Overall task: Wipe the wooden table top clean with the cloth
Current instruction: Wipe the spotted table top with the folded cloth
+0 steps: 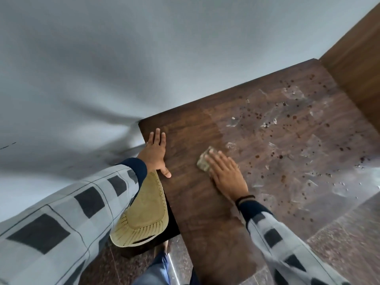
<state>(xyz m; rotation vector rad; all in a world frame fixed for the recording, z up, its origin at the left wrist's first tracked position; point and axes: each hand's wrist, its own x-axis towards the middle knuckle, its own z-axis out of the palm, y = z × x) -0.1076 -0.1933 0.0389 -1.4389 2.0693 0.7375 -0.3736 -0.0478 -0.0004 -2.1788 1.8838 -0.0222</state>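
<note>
The wiping is judged to be half done: the left part of the worktop (pixel 197 202) looks dark and clean, while the right part is covered with dust and brown spots (pixel 287 118). The cloth (pixel 203 163) is pressed flat under the straight fingers of the right hand (pixel 227 176), at the border between the two parts. The left hand (pixel 154 154) is laid flat on the worktop's edge and grasps nothing. Next, the cloth should be pushed firmly into the spotted part.

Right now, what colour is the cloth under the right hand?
A dull yellowish tan; the cloth shows in the head view, under the right hand.
</note>
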